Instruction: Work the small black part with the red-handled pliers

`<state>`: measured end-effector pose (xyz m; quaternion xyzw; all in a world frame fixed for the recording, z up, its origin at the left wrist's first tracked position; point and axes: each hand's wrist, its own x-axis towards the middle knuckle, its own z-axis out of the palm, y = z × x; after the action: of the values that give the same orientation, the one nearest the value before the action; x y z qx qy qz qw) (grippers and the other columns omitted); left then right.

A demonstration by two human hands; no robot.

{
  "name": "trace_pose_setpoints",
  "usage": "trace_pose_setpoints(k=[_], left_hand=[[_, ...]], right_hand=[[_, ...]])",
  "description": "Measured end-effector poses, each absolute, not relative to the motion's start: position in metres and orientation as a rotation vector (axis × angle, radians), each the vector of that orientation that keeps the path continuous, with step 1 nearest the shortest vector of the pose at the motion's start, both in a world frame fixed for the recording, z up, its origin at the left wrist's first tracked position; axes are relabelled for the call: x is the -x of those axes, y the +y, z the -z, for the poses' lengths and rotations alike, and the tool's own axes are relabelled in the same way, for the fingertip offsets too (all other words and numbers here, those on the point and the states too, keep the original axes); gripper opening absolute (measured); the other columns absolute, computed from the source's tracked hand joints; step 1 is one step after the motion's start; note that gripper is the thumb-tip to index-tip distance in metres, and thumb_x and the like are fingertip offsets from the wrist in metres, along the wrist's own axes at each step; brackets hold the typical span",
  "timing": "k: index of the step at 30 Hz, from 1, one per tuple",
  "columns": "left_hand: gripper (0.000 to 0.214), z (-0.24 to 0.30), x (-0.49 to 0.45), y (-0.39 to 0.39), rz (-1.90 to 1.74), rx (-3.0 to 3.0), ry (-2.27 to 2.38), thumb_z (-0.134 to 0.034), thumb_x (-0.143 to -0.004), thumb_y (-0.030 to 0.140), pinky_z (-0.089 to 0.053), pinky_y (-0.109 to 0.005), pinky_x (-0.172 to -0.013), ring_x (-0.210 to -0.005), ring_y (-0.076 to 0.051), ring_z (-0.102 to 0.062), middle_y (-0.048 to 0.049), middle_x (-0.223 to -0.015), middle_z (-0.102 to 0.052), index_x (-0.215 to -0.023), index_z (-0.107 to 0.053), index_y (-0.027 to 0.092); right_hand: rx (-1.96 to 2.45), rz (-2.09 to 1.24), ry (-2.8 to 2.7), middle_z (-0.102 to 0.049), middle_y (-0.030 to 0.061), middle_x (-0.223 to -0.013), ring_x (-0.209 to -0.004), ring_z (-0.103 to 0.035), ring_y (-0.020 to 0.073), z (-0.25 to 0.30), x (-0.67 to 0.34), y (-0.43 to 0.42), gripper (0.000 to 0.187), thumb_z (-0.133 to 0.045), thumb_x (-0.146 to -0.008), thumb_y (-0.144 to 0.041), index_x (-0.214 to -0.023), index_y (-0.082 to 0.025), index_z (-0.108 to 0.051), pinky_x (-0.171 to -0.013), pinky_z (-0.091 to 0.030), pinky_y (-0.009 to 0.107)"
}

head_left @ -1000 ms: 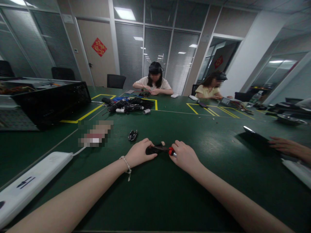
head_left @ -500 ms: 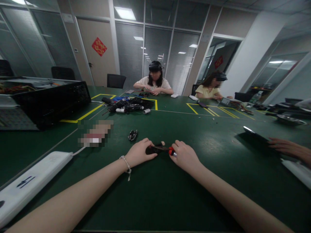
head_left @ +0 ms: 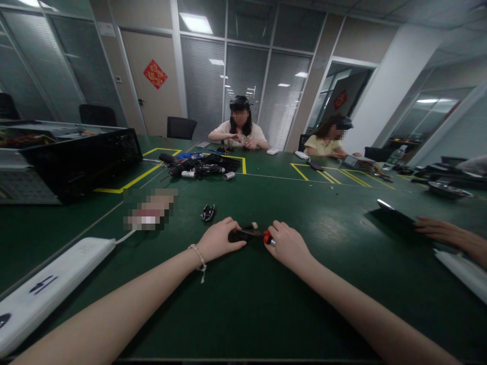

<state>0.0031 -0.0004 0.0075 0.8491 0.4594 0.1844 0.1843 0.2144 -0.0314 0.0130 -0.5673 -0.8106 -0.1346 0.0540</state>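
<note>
Centrally in frame, my left hand (head_left: 217,238) grips a black part (head_left: 243,235); my right hand (head_left: 288,243) clasps a red tool (head_left: 267,237).

Table (head_left: 243,309), dark green with yellow lines (head_left: 142,177); part (head_left: 236,235), black; tool (head_left: 267,238), red with a silver section; strip (head_left: 72,276), white with dark marks; case (head_left: 85,162), black; bracelet (head_left: 198,256), off-white; door (head_left: 165,109), beige; sign (head_left: 155,74), red with gold characters.
</note>
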Motion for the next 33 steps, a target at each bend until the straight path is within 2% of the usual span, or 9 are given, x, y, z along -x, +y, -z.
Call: trace_pose_setpoints(k=[9,33], left_hand=[[0.03,-0.0022,-0.0028,0.0012,-0.606,-2.435,1.266,-0.054,-0.071,0.047,-0.041,-0.026,-0.063,-0.075,-0.016,-0.052,-0.001,-0.088,-0.051,-0.085,-0.054,0.02],[0.031,-0.0066,-0.0038,-0.0003,-0.531,-2.411,1.296,-0.054,-0.071,0.048,-0.041,-0.026,-0.061,-0.076,-0.016,-0.053,-0.0011,-0.09,-0.051,-0.087,-0.054,0.021]], right_hand=[[1.736,0.418,-2.458,-0.054,0.0078,-0.092,-0.08,-0.051,0.0168,-0.0123,-0.214,-0.03,0.022,-0.05,-0.075,-0.029,-0.089,-0.015,-0.058,-0.066,-0.043,0.027],[1.757,0.397,-2.428,-0.055,0.0074,-0.091,-0.079,-0.051,0.0171,-0.0136,-0.211,-0.033,0.021,-0.049,-0.076,-0.03,-0.088,-0.015,-0.058,-0.065,-0.043,0.027]])
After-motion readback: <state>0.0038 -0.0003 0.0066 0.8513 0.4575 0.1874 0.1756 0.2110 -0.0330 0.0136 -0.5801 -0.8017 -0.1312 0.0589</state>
